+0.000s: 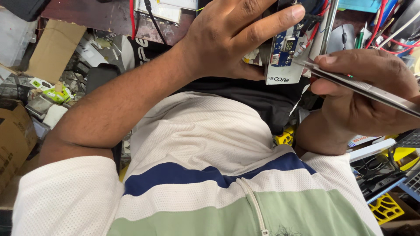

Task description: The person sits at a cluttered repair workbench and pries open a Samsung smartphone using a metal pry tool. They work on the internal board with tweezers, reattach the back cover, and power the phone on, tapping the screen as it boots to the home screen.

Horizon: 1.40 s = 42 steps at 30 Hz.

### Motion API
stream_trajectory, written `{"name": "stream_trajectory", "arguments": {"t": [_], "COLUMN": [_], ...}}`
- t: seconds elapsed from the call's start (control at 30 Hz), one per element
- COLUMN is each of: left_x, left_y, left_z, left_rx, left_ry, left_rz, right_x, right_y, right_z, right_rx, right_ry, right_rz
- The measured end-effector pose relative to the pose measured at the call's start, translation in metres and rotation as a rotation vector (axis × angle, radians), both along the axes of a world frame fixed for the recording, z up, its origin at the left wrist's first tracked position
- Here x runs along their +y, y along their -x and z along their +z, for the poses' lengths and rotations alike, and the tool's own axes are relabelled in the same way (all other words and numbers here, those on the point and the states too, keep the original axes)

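Note:
My left hand [232, 35] grips a white rectangular casing [284, 72] with a blue circuit board [285, 43] exposed on it, the forefinger stretched across its top. Red and black wires [316, 22] run off the board. My right hand [367, 94] pinches a pair of flat metal tweezers [350, 83]. The tweezer tips [302, 62] point left and reach the right edge of the board. Both forearms rise from my white, navy and green striped shirt [210, 175].
Cardboard boxes [15, 135] and small scraps lie at the left. A grey computer mouse [343, 37], red cables [393, 43] and a metal rod [329, 26] crowd the upper right. Yellow plastic parts [385, 207] and a dark keyboard [411, 181] sit lower right.

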State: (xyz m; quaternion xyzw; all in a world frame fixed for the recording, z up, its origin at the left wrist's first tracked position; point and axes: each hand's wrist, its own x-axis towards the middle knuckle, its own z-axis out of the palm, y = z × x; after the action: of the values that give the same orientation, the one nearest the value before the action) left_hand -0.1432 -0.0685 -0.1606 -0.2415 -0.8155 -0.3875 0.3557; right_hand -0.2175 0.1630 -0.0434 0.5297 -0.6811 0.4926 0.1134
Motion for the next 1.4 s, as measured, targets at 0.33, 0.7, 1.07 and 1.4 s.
{"name": "stream_trajectory", "arguments": {"t": [0.33, 0.7, 1.07, 1.4], "left_x": [-0.003, -0.002, -0.001, 0.001], "left_y": [-0.005, -0.006, -0.006, -0.006], "left_z": [0.004, 0.007, 0.007, 0.005], "left_rx": [-0.022, -0.017, -0.034, -0.033], "left_ry": [-0.011, -0.036, -0.026, -0.025], "left_rz": [0.002, 0.007, 0.018, 0.026], "right_x": [0.011, 0.022, 0.026, 0.015], "right_y": [-0.003, 0.004, 0.005, 0.005], "right_z": [-0.003, -0.006, -0.008, -0.004], "right_rx": [0.033, 0.047, 0.05, 0.088], "right_ry": [-0.07, -0.168, -0.173, -0.159], "right_rz": [-0.036, 0.011, 0.014, 0.033]}}
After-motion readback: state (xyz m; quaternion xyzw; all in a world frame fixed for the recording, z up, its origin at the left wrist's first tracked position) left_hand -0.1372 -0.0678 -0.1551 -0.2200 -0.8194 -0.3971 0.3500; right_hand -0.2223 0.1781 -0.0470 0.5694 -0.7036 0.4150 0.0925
